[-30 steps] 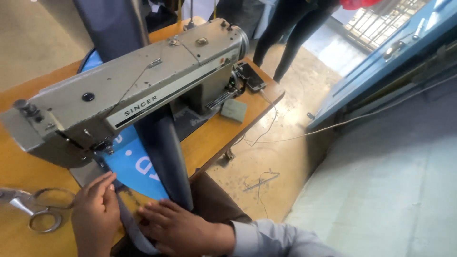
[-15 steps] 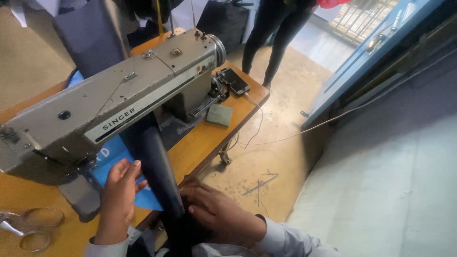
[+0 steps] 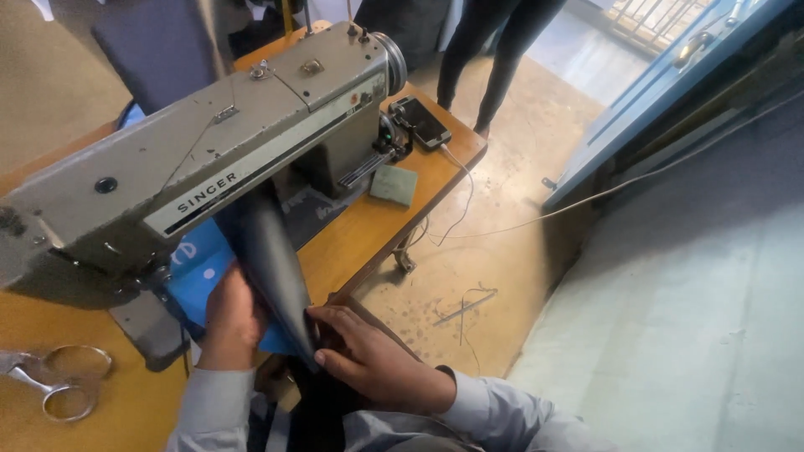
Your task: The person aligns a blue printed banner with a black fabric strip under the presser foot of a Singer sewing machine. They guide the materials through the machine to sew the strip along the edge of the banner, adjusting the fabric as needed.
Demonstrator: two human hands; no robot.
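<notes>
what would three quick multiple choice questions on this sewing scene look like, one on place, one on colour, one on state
1. Where do the scissors lie?
A. on the wooden table, at the person's left
B. on the floor
C. on top of the sewing machine

2. What colour is the flat piece under the dark fabric?
A. red
B. bright blue
C. yellow

3. What is the left hand doing?
A. gripping the scissors
B. resting on the phone
C. pressed against the dark fabric

Answers:
1 A, they rest on the tabletop near the left edge of the view.
2 B, blue shows beside the fabric.
3 C, the left hand touches the fabric, with the right hand at its lower end.
</notes>
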